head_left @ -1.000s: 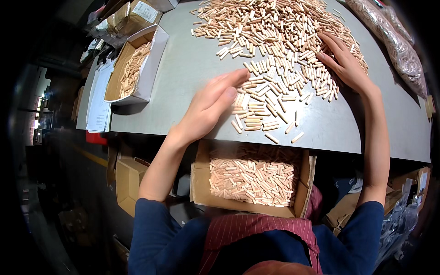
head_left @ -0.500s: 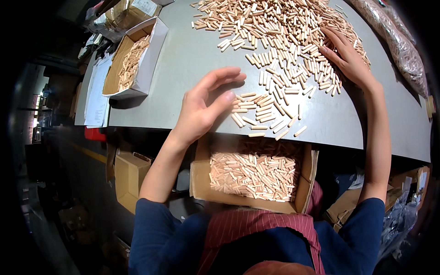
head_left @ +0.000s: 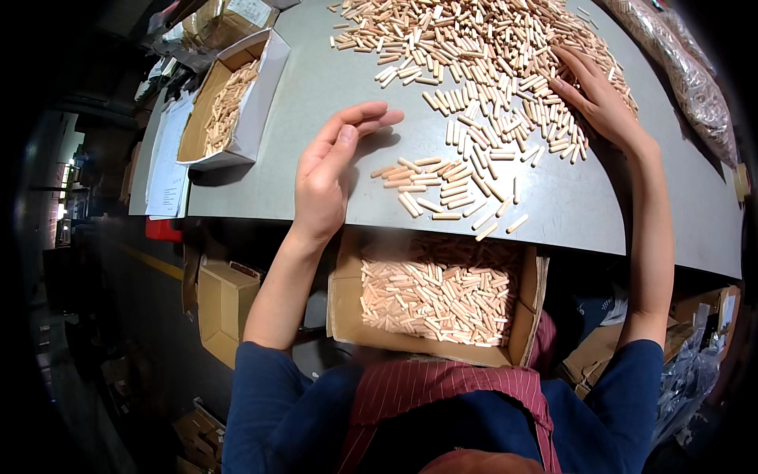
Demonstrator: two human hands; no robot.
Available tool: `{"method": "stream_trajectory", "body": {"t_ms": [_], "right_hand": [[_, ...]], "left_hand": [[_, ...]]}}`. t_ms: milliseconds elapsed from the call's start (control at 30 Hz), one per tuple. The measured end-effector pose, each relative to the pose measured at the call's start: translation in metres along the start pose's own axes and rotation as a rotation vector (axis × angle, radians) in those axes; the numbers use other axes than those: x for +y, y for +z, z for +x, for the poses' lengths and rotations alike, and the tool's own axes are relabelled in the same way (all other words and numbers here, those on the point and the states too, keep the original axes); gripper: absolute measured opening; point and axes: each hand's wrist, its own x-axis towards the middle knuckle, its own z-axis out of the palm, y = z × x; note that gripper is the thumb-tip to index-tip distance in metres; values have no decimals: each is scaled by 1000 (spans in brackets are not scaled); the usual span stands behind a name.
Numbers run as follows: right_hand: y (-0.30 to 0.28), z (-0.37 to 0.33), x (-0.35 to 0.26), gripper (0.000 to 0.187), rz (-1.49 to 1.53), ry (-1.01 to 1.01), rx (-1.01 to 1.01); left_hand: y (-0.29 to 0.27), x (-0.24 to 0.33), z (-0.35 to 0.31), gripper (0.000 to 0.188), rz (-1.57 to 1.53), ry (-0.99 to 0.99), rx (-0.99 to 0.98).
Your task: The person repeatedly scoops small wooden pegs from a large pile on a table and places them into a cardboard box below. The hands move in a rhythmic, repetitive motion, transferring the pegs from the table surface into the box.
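A large heap of short wooden dowels (head_left: 474, 39) covers the far part of the grey table (head_left: 276, 166). From it a looser spread of dowels (head_left: 454, 183) reaches toward the near edge. My right hand (head_left: 598, 103) lies on the right side of the heap, fingers stretched over the dowels and gripping none that I can see. Left of the spread, my left hand (head_left: 325, 166) hovers with fingers extended and nothing in it. Just below the table's near edge, a cardboard box (head_left: 341, 304) in front of my body holds many dowels (head_left: 438, 304).
A white box (head_left: 262, 99) of dowels stands at the left on the table, beside some papers (head_left: 167, 158). Clear plastic bags (head_left: 683, 87) lie along the right edge. An open cardboard box (head_left: 225, 308) sits lower left, and crumpled plastic (head_left: 687, 387) lies lower right.
My left hand has moved left and slightly away from me, off the loose dowels. A dowel at the near edge is gone from the table. My right hand has barely moved.
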Motion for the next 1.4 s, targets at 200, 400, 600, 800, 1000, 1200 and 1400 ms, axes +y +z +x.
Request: {"method": "stream_trajectory", "body": {"t_ms": [200,400,600,800,1000,1200,1400], "right_hand": [[1,1,2,68,4,-1,-4],[1,0,2,68,-4,12,-15],[0,1,1,68,-18,-2,-14],[2,0,5,68,-44,-8,-11],[0,-1,-4,67,-81,-4,4],[-1,-2,-5,68,-65,8,-8],[1,-2,-3,68,-58,4,10]], "left_hand": [[-1,4,-1,42,-74,3,15],[7,3,-3,38,102,-5,-9],[16,6,3,24,737,286,-210],[30,4,19,18,855,376,-248],[39,-2,20,10,907,469,-237],[44,-1,18,8,940,469,-220],[30,11,12,8,759,406,-443]]}}
